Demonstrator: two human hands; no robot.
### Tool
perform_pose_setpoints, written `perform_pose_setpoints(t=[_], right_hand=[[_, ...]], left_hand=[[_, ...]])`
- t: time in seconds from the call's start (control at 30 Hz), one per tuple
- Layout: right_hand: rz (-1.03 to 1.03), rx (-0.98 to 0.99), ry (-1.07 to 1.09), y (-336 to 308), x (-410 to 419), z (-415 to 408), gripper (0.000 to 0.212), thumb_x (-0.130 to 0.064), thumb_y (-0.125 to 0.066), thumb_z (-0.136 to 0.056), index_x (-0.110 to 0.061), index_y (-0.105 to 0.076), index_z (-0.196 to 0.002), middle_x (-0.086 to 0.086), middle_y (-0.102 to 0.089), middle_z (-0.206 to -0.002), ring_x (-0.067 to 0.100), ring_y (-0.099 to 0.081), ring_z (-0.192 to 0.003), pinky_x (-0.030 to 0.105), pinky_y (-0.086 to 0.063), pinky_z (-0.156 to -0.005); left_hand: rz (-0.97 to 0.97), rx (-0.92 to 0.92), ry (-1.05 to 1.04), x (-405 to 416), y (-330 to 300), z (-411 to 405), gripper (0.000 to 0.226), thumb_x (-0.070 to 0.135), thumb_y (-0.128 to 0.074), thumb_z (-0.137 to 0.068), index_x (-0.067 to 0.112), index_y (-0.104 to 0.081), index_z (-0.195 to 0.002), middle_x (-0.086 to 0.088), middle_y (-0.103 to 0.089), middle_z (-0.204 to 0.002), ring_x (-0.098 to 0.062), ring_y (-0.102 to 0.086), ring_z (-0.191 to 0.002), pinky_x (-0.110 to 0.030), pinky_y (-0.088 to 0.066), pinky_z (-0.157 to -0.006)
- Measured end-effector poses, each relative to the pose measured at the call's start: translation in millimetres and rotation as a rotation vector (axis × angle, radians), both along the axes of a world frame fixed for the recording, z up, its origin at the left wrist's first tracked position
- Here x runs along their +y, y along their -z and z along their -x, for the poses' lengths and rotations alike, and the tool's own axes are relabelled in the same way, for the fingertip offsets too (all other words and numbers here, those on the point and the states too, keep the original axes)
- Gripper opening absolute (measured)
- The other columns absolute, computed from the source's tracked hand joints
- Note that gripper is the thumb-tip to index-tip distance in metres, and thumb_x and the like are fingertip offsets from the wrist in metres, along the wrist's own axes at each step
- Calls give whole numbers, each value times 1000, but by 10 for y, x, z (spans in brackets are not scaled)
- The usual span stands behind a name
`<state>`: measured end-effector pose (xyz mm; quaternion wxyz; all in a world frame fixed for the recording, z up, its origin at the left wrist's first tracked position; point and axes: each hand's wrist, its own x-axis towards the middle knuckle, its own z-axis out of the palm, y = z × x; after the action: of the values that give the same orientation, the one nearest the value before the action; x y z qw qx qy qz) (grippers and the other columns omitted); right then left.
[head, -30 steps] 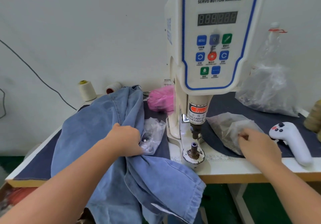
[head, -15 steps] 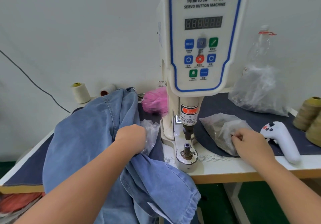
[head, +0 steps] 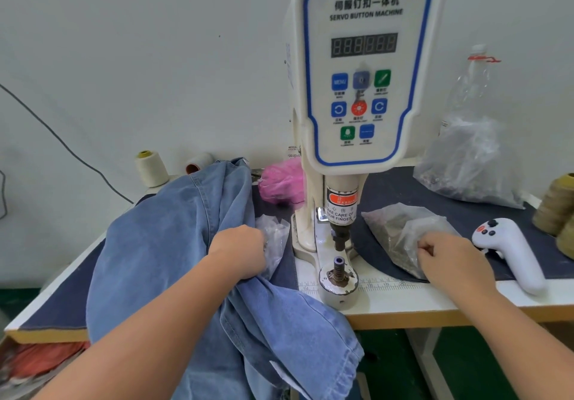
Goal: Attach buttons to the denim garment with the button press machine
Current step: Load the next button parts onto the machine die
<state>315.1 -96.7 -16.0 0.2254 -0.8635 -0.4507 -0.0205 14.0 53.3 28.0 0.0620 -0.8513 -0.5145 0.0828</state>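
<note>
Nearest the viewer, the denim garment (head: 174,275) drapes over the table's front edge (head: 435,315) left of the press; the left hand (head: 240,252) rests on it, fingers curled into a small clear bag (head: 273,238), grip contents not discernible. The right hand (head: 450,263) pinches a clear bag of fasteners (head: 394,232) beside a white handheld controller (head: 509,250). Behind stands the button press machine (head: 363,89), lower die (head: 338,270) bare, with thread cones (head: 151,168) and another plastic bag (head: 469,163) against the wall.

A plain white wall (head: 139,42) backs the worktop (head: 435,303), whose white surface has a pale wood edge. A dark cable (head: 62,141) runs slanting down the wall. Green floor (head: 466,365) shows below, evenly lit.
</note>
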Motion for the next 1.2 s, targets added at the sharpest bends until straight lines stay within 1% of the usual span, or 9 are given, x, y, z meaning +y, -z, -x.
perform_pose_setpoints(t=[0.1,0.23,0.33,0.5,0.67,0.77,0.9,1.07,1.2], right_hand=[[-18,-23,13,34,-6,4,30,-18,-53,-92,-27,-59,-65,-6,-59,-64,12,-52,-61,27,-37,-48],[-28,-60,45,89,1,20,29,-20,-49,-94,-26,-53,-66,-5,-56,-66,10,-47,-61,26,-28,-48],[-22,-79,82,107,18,38,29,-23,-46,-96,-23,-51,-68,-3,-54,-67,10,-46,-61,25,-24,-48],[-40,-65,109,106,14,58,31,-23,-43,-98,-21,-49,-68,-2,-54,-66,11,-45,-59,26,-23,-48],[5,-71,117,84,21,68,27,-28,-39,-101,-21,-54,-80,-3,-55,-74,12,-47,-64,27,-26,-49],[20,-36,89,71,11,61,27,-31,-36,-103,-22,-57,-88,-2,-58,-80,17,-51,-71,31,-33,-56],[20,16,92,43,9,59,31,-30,-37,-102,-20,-55,-79,-1,-58,-75,17,-51,-69,33,-38,-59],[19,23,96,15,-10,83,32,-29,-39,-102,-23,-50,-72,-3,-55,-72,12,-46,-64,30,-30,-52],[21,13,92,5,-30,90,32,-28,-40,-101,-22,-53,-73,-2,-56,-71,12,-47,-63,29,-28,-50]], left_hand=[[10,2,9,-2,2,11,14,18,-45,-86,19,-59,-86,2,-54,-83,-20,-53,-72,-30,-41,-60],[52,-19,1,12,-1,19,29,23,-46,-87,21,-66,-107,-1,-64,-102,-22,-60,-85,-33,-50,-70],[25,-48,-14,10,23,7,30,20,-46,-87,22,-67,-108,-1,-65,-106,-23,-62,-87,-33,-51,-71],[-9,-75,-47,-16,54,-6,29,15,-45,-88,22,-65,-108,-1,-65,-105,-23,-58,-83,-32,-45,-66],[9,-43,-32,17,27,-6,32,10,-47,-86,23,-69,-106,0,-66,-105,-21,-58,-81,-32,-47,-64],[27,-53,-11,47,22,26,31,12,-47,-86,23,-70,-102,1,-66,-104,-21,-61,-86,-34,-53,-70],[-8,-46,-5,33,51,21,29,13,-45,-89,21,-68,-104,1,-66,-103,-21,-60,-83,-32,-52,-70],[4,-2,6,14,48,6,20,11,-44,-90,18,-62,-92,0,-58,-88,-21,-55,-77,-32,-46,-64],[24,-3,-3,15,22,5,27,10,-46,-86,19,-68,-100,0,-66,-100,-21,-59,-83,-32,-49,-66]])
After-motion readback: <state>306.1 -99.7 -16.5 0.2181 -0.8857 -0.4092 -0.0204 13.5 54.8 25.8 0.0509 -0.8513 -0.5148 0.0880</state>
